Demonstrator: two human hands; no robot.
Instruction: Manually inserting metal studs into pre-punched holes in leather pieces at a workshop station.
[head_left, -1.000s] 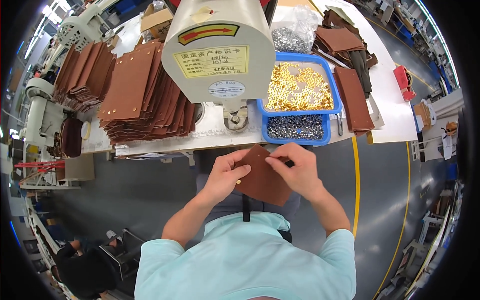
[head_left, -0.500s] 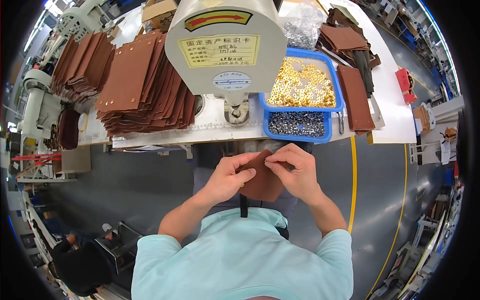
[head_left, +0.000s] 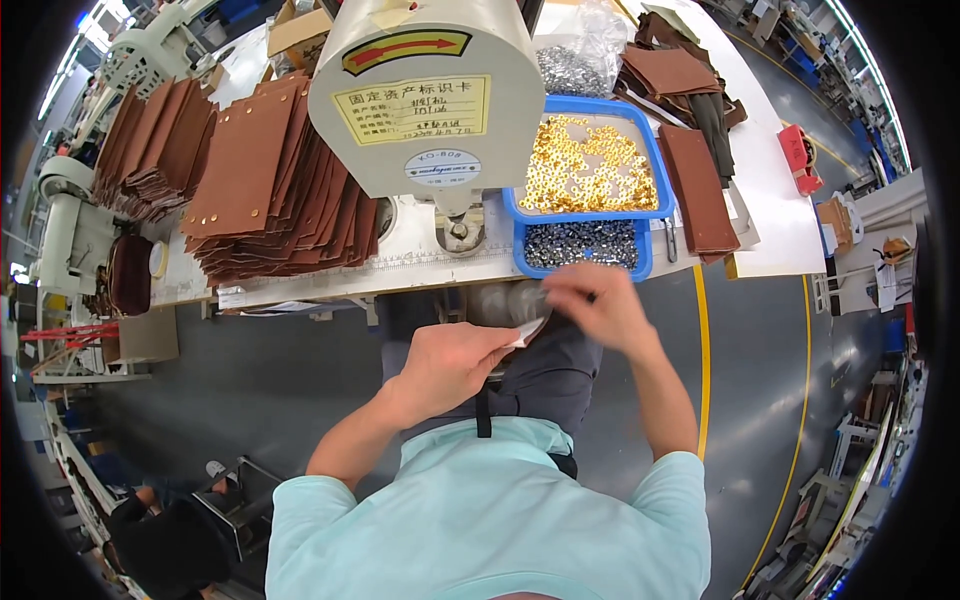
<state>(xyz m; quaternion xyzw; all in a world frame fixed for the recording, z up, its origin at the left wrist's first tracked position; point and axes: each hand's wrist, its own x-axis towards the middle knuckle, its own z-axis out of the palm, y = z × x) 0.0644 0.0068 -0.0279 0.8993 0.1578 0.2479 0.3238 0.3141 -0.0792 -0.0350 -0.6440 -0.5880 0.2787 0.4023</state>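
Head view: left hand [head_left: 450, 365] pinches a small pale sheet [head_left: 528, 331] over the lap, below the table [head_left: 420, 265] edge; blurred right hand [head_left: 590, 300], fingers curled, touches it near the blue tray [head_left: 585, 262].

At the top centre we see a cream machine head [head_left: 425, 95] bearing a yellow label. Left of it, fanned stacks of brown leather panels [head_left: 265, 185] cover the white workbench [head_left: 775, 215]. To the right sits a blue tray [head_left: 585, 215] with gold rivets [head_left: 585, 170] above silver ones [head_left: 580, 243]. More brown pieces [head_left: 695, 185] lie at the upper right.
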